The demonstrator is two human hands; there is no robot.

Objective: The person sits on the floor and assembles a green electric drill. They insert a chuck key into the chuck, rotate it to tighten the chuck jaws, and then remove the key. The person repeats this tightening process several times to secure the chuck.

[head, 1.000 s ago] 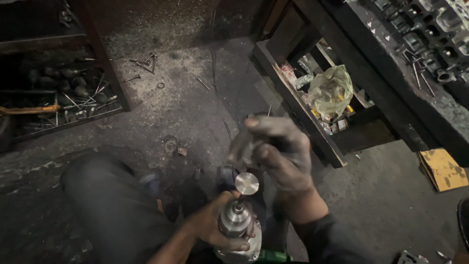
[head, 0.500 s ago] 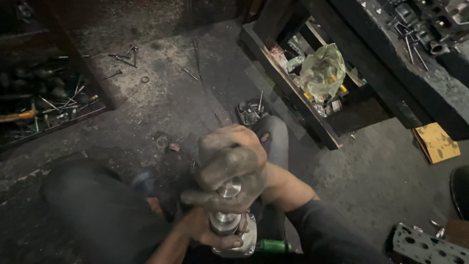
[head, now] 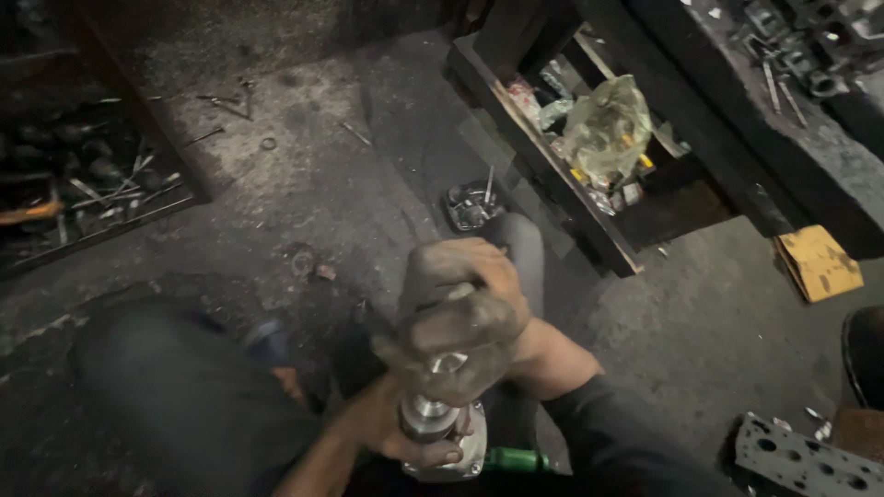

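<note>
Low over the floor, left hand grasps a metal cylinder; right hand clenches around its top end, beside a green handle.

plastic bag on shelf | yellow box | metal block w/ holes

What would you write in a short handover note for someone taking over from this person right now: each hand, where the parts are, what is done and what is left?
Right hand: closed over the top of the metal cylindrical part, covering its upper end.
Left hand: gripping the part's lower body from below.
Part sits upright between the knees, above the concrete floor; a green handle lies beside it.
Done: part is held firmly in both hands.
Left: cannot tell; the top is hidden.
</note>
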